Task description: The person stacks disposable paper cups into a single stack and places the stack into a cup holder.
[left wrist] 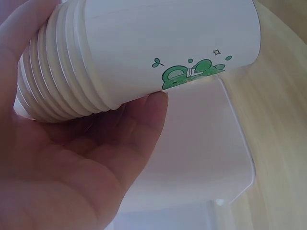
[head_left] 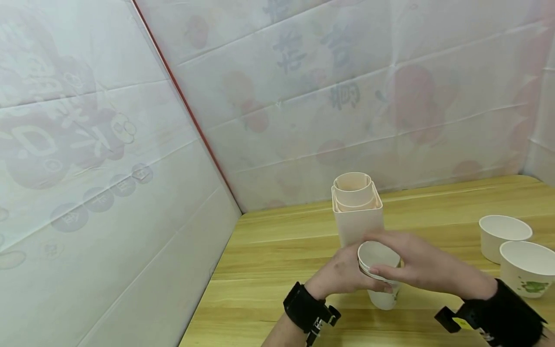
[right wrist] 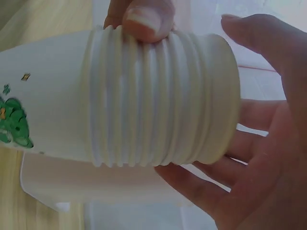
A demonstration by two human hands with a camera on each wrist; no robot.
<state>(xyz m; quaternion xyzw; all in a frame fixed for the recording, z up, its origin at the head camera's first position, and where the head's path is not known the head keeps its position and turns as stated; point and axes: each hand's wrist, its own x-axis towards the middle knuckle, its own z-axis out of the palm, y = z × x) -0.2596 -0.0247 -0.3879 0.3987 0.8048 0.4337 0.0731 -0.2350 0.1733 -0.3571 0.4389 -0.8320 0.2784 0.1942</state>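
Note:
My left hand [head_left: 347, 272] grips a tall stack of white paper cups [left wrist: 158, 43] with a green cartoon print. In the left wrist view its fingers curl under the nested rims. The stack stands tilted above the wooden table in the head view, its mouth up toward me. My right hand [head_left: 422, 265] is spread round the stack's mouth. In the right wrist view its thumb [right wrist: 261, 33] is apart from the top rim, while the other fingers reach behind and under the rims. The left thumb [right wrist: 144, 21] lies across the stack's side there.
Just behind the hands stands a beige square holder [head_left: 357, 224] with round tubes [head_left: 353, 188] in it. Two white paper bowls [head_left: 505, 236] stand at the right, the nearer one printed green. Printed white sheeting [head_left: 303, 120] walls the wooden table [head_left: 269, 250] at the back and left.

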